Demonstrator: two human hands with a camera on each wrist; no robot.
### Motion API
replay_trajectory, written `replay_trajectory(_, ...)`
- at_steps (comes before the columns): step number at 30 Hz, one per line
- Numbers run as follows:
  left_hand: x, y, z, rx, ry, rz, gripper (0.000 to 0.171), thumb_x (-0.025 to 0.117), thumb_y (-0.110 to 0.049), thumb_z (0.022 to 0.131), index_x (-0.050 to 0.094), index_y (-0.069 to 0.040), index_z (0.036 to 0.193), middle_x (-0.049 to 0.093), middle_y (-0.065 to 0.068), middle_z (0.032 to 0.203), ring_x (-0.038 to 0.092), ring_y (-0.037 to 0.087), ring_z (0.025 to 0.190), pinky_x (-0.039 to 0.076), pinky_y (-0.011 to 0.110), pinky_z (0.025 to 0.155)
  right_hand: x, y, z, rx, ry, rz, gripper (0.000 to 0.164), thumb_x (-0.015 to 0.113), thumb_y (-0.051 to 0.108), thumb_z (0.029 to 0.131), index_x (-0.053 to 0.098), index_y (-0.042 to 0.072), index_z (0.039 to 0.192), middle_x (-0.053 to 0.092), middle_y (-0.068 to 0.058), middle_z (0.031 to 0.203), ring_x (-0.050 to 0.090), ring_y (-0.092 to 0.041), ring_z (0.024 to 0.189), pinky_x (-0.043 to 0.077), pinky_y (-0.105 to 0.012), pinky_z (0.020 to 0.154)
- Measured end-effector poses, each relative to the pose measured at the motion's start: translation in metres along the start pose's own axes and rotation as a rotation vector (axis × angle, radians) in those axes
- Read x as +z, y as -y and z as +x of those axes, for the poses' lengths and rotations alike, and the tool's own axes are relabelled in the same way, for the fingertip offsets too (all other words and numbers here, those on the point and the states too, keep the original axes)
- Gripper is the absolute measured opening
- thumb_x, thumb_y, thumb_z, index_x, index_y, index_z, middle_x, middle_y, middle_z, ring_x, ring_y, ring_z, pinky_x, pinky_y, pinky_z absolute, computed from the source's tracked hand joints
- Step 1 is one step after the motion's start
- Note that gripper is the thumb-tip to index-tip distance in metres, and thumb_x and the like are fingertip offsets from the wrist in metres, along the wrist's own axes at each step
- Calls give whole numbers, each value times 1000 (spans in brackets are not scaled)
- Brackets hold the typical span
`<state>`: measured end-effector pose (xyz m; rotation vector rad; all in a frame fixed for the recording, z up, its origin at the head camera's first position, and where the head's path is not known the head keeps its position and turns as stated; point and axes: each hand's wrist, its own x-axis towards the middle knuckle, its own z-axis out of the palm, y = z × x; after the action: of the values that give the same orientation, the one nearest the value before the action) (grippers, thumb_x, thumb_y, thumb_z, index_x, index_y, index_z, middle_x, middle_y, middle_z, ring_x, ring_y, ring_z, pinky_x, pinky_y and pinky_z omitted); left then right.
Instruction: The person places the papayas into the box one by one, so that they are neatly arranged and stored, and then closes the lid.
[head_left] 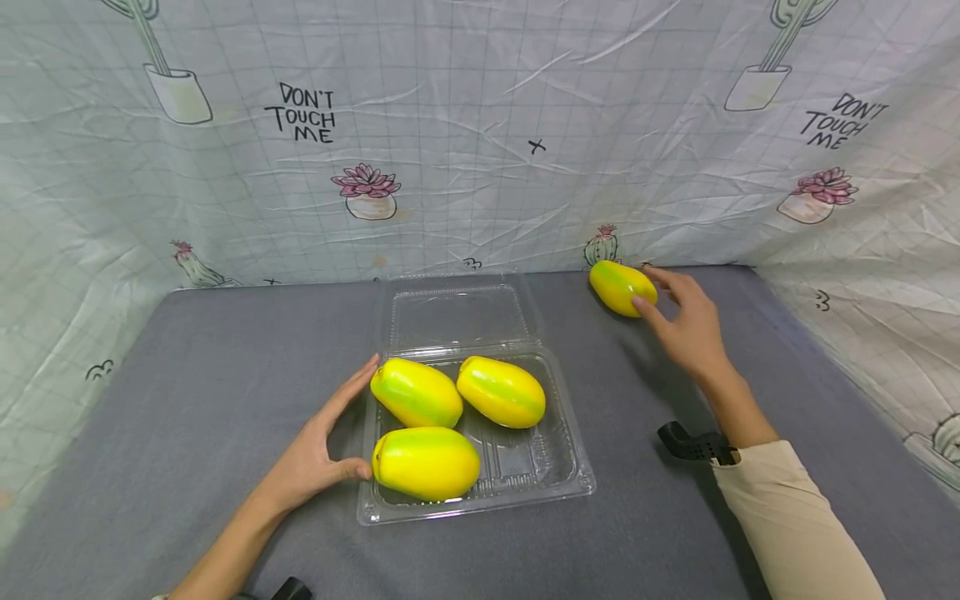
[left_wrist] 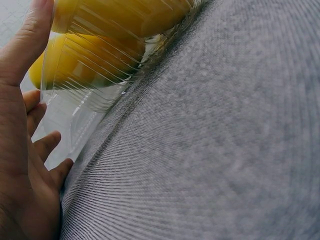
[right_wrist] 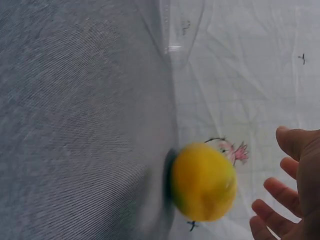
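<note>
A clear plastic clamshell box [head_left: 558, 479] sits mid-table with its lid [head_left: 461, 312] folded back. Three yellow-green papayas lie inside: one at back left [head_left: 417, 393], one at back right [head_left: 501, 392] and one in front [head_left: 426, 463]. My left hand [head_left: 307, 458] rests along the box's left side, thumb and fingers spread. At the far right of the table is another papaya [head_left: 622, 288]. My right hand [head_left: 686, 325] is beside it with thumb and fingers parted; the right wrist view shows a gap between the fingers and this papaya [right_wrist: 202, 182].
Grey cloth [head_left: 225, 375] covers the table. A printed white curtain [head_left: 465, 125] stands along the back edge and both sides, close behind the lid and the far papaya. Black wrist mounts are on both arms, the right one [head_left: 693, 443] fully visible.
</note>
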<state>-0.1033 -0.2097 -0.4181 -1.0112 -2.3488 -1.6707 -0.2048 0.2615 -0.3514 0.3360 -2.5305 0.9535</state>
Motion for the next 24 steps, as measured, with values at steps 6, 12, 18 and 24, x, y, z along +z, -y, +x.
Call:
replay_trajectory(6, 0, 0, 1, -1, -3, 7, 105, 71, -60, 74, 25, -5, 151, 18, 11, 158, 14, 30, 144, 13, 21, 112, 1, -12, 0, 53, 7, -22, 49, 64, 24, 93, 51, 4, 136, 49, -21, 133, 46, -40, 119, 38, -55, 97)
replay_trajectory(12, 0, 0, 0, -9, -2, 12, 105, 70, -61, 74, 25, -6, 151, 18, 10, 158, 13, 30, 144, 13, 21, 112, 2, -18, 5, 106, 51, -21, 54, 62, 30, 94, 48, 5, 139, 46, -23, 134, 44, -42, 121, 38, -56, 98)
replay_trajectory(18, -1, -1, 0, -12, -5, 20, 105, 70, -61, 74, 25, -5, 151, 19, 10, 158, 14, 29, 144, 13, 20, 112, 7, -18, 12, 139, 110, -33, 61, 61, 36, 94, 43, 4, 142, 42, -24, 137, 42, -42, 122, 37, -56, 98)
replay_trajectory(24, -1, -1, 0, -17, -3, 16, 105, 72, -60, 74, 25, -6, 151, 19, 9, 158, 14, 29, 144, 13, 20, 112, 15, -18, 15, 125, 116, -43, 67, 61, 35, 94, 34, 2, 147, 38, -26, 138, 39, -44, 123, 35, -59, 96)
